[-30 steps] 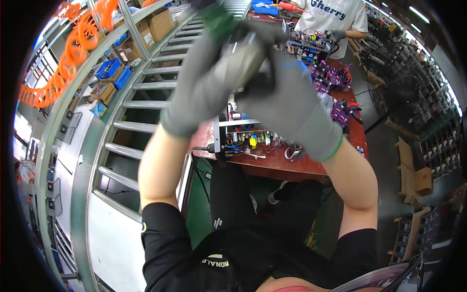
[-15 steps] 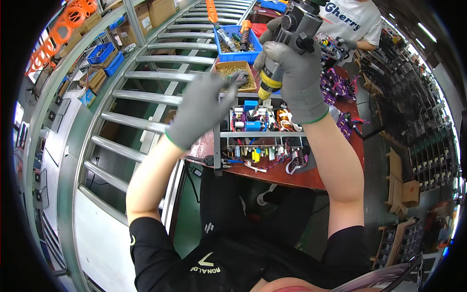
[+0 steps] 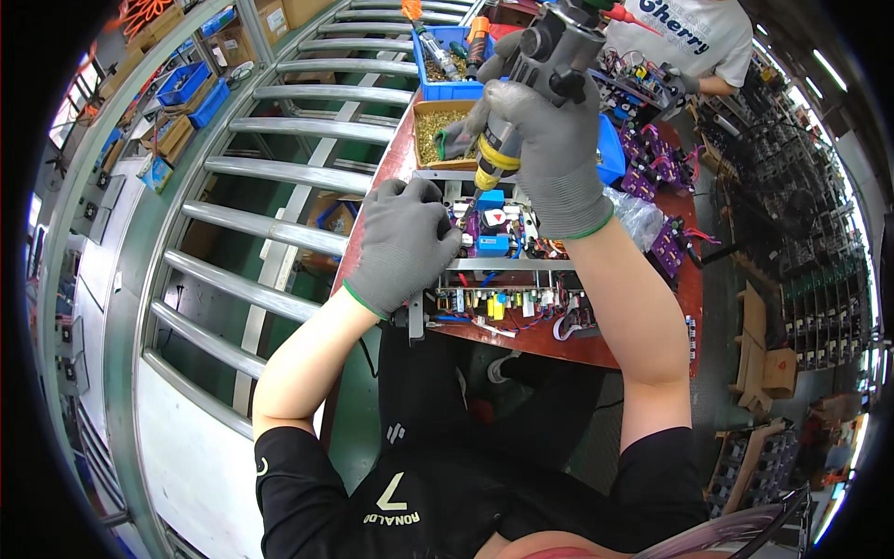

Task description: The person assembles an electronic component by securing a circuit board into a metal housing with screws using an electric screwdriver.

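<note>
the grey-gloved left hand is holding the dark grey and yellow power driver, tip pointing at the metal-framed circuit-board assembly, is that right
Not quite: the head view shows the grey-gloved right hand holding the dark grey and yellow power driver, tip pointing at the metal-framed circuit-board assembly. The left hand is by the assembly's left end.

Right fingers (image 3: 508,96) round drill (image 3: 545,74) — left fingers (image 3: 424,190) at chassis (image 3: 512,265).

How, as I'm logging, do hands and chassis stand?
Right gray-gloved hand gripping yellow-and-gray power tool, tip down. Open metal electronics chassis beneath. Left gray-gloved hand partly hides its left end.
</note>
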`<state>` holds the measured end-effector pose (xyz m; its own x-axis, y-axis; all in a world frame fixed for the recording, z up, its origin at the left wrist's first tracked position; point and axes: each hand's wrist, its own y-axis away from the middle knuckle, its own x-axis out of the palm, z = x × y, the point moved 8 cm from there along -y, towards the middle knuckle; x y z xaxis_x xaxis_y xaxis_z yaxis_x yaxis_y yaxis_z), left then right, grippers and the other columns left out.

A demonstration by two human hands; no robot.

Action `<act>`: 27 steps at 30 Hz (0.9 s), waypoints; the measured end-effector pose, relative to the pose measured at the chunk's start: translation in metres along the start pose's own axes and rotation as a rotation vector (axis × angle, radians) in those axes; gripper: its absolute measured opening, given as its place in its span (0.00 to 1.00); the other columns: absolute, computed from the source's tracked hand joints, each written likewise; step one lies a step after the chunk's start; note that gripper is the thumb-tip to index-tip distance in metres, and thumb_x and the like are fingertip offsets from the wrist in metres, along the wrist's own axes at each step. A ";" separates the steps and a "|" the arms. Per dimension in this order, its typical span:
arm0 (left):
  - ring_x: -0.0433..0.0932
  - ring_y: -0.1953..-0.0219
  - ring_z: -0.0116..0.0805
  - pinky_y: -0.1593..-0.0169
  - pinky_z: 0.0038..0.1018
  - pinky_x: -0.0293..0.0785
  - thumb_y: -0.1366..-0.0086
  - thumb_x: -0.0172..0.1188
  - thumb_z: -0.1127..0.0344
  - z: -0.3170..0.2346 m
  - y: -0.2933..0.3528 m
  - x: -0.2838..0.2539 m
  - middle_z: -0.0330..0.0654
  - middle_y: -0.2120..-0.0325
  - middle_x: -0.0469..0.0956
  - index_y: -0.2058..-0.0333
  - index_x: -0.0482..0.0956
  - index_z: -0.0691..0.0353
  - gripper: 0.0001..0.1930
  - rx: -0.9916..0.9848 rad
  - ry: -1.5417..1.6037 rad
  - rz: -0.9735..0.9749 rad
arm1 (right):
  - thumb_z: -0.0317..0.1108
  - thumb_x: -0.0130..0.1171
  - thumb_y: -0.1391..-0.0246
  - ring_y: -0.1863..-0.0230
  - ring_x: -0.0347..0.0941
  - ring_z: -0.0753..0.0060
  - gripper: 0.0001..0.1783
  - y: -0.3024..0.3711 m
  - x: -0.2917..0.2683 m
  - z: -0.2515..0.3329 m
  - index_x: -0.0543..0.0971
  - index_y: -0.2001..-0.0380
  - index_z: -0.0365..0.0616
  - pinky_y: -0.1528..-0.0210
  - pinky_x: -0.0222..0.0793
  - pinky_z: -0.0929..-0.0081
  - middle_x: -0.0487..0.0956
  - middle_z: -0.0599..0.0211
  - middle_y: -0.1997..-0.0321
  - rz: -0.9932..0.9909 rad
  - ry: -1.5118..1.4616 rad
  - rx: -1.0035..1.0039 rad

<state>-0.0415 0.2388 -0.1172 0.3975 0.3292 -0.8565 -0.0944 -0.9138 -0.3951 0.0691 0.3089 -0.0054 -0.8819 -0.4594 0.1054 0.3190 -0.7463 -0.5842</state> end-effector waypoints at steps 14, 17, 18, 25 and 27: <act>0.73 0.52 0.48 0.42 0.41 0.64 0.50 0.68 0.59 0.002 -0.002 0.000 0.39 0.60 0.80 0.79 0.85 0.58 0.09 0.000 0.021 -0.002 | 0.23 0.61 0.53 0.78 0.77 0.84 0.10 0.003 -0.005 -0.003 0.77 0.65 0.39 0.73 0.72 0.82 0.81 0.71 0.77 -0.037 -0.031 -0.042; 0.73 0.52 0.48 0.43 0.42 0.64 0.50 0.68 0.59 0.002 -0.003 0.003 0.39 0.61 0.80 0.80 0.85 0.58 0.09 -0.003 0.015 0.003 | 0.23 0.61 0.52 0.77 0.78 0.82 0.10 0.003 -0.005 -0.001 0.76 0.64 0.38 0.73 0.73 0.80 0.81 0.69 0.76 -0.052 -0.050 -0.040; 0.73 0.52 0.48 0.43 0.42 0.64 0.50 0.68 0.59 0.002 -0.003 0.002 0.39 0.61 0.80 0.80 0.85 0.58 0.09 -0.004 0.014 0.002 | 0.23 0.61 0.52 0.77 0.78 0.82 0.10 0.004 -0.004 0.001 0.76 0.64 0.38 0.73 0.73 0.80 0.81 0.69 0.76 -0.050 -0.050 -0.041; 0.72 0.52 0.49 0.44 0.43 0.64 0.50 0.67 0.59 0.001 -0.001 0.001 0.40 0.61 0.80 0.79 0.85 0.58 0.09 0.018 0.033 -0.015 | 0.22 0.60 0.52 0.76 0.79 0.78 0.10 0.006 0.002 -0.001 0.75 0.64 0.36 0.73 0.75 0.78 0.81 0.66 0.75 -0.067 -0.090 -0.036; 0.72 0.52 0.50 0.44 0.43 0.64 0.50 0.67 0.59 0.001 -0.001 0.001 0.40 0.61 0.80 0.79 0.85 0.58 0.09 0.016 0.023 -0.008 | 0.22 0.60 0.51 0.76 0.79 0.78 0.09 0.006 0.001 -0.001 0.75 0.64 0.36 0.73 0.74 0.78 0.81 0.66 0.75 -0.073 -0.084 -0.029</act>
<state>-0.0421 0.2407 -0.1181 0.4189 0.3311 -0.8455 -0.1053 -0.9072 -0.4074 0.0697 0.3045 -0.0094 -0.8697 -0.4442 0.2151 0.2438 -0.7656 -0.5953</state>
